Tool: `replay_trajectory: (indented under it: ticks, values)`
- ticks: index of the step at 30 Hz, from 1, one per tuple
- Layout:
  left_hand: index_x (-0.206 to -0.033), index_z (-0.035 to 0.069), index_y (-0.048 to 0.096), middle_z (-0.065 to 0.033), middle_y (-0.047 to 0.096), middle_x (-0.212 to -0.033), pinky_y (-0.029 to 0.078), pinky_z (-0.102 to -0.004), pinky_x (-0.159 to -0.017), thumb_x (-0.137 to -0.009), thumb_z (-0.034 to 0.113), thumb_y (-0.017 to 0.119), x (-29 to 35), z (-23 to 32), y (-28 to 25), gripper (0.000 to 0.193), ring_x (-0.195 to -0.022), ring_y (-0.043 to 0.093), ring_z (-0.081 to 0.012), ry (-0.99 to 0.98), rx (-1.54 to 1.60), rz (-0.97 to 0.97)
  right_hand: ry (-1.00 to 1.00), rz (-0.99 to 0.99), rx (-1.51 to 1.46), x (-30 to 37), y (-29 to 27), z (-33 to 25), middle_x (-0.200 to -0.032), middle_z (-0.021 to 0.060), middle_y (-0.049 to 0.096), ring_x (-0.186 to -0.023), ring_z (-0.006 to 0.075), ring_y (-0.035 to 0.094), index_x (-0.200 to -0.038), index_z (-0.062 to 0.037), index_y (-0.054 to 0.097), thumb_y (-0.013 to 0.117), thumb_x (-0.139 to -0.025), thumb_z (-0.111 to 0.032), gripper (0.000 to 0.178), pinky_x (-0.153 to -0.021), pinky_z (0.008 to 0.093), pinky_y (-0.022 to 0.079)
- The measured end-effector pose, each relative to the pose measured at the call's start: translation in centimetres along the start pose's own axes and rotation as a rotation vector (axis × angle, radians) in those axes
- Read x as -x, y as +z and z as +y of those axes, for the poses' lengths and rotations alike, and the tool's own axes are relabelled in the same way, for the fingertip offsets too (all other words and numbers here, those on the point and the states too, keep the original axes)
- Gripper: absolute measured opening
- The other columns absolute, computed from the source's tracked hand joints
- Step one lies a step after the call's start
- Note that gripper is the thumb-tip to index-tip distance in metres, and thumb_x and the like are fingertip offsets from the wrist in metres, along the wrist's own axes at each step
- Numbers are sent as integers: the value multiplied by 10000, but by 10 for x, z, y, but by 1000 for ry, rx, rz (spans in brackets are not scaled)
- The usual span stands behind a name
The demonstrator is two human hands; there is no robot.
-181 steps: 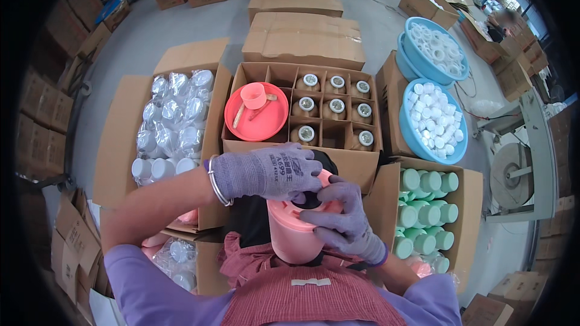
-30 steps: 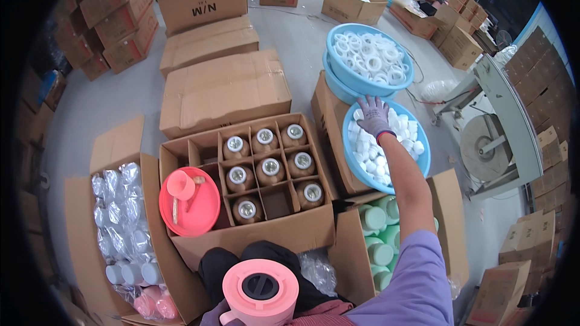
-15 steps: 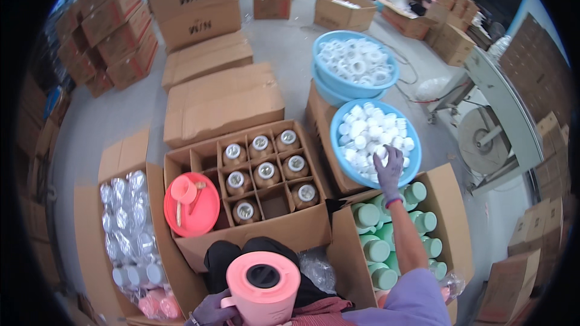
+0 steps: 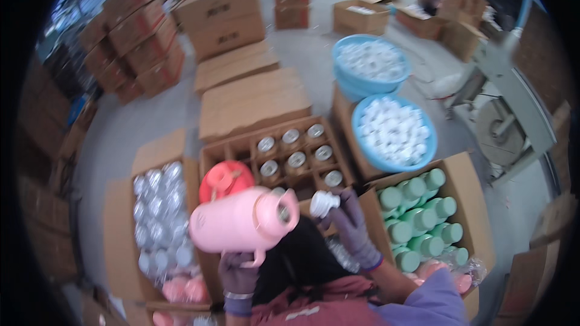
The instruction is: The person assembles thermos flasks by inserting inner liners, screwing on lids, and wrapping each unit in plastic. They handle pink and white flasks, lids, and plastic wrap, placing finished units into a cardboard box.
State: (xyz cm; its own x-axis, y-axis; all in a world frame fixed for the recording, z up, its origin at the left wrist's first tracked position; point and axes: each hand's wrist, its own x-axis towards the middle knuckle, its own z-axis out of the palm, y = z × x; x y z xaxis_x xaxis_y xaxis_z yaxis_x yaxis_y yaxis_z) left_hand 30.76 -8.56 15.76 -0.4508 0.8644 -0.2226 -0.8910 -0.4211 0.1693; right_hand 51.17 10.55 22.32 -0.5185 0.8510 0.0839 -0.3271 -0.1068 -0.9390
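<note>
My left hand [image 4: 238,276], in a purple glove, grips the handle of a pink thermos jug [image 4: 241,220] that lies on its side over my lap, its open mouth facing right. My right hand [image 4: 353,229], also gloved, holds a small white stopper [image 4: 324,203] just to the right of the jug's mouth, a short gap away from it. Behind them stands a divided carton [image 4: 290,157] with several silver-topped flasks in its cells, and a red lid [image 4: 226,180] rests on its left part.
A blue basin [image 4: 396,133] of white stoppers sits on a box at right, a second basin [image 4: 370,63] behind it. A carton of green caps [image 4: 423,223] is at my right, a carton of wrapped glass liners [image 4: 154,217] at my left. Closed cartons and a machine [image 4: 504,121] surround.
My right hand came back from the blue basin with a white stopper. The pink jug went from upright on my lap to tipped sideways, mouth toward the stopper.
</note>
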Motion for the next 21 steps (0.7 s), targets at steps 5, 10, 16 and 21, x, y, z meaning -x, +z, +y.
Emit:
replay_trajectory:
  ticks: [5,10,16,21]
  values:
    - [-936,93,515,20,442,-754,535,-343,-805,-959,116,389,11,-7,13,130,-696,482,-113,-87,311,3,-321,-133,640,-6,38,-9,-912,128,628,-756,251,640,-1226,-23,479,628,-903,-109,366,-658,356,508]
    - [-796,137,452,58,373,-694,441,-313,-728,-968,142,397,21,6,13,180,-631,395,-100,-65,311,-99,-471,-205,945,-19,61,-3,-881,186,641,-760,393,643,-1166,-50,516,648,-863,-176,353,-652,438,512]
    - [-729,149,350,50,276,-669,384,-315,-698,-960,111,438,15,35,4,250,-612,297,-113,166,-89,-120,-149,-218,1000,-38,83,47,-815,221,633,-720,435,637,-1137,-50,505,503,-975,-198,219,-568,498,472]
    - [-863,126,492,23,320,-685,473,-400,-841,-942,82,461,14,48,-27,96,-649,389,-146,363,109,121,-124,-341,689,-70,128,94,-844,199,642,-711,368,661,-1210,-33,485,485,-1012,-262,302,-614,440,503]
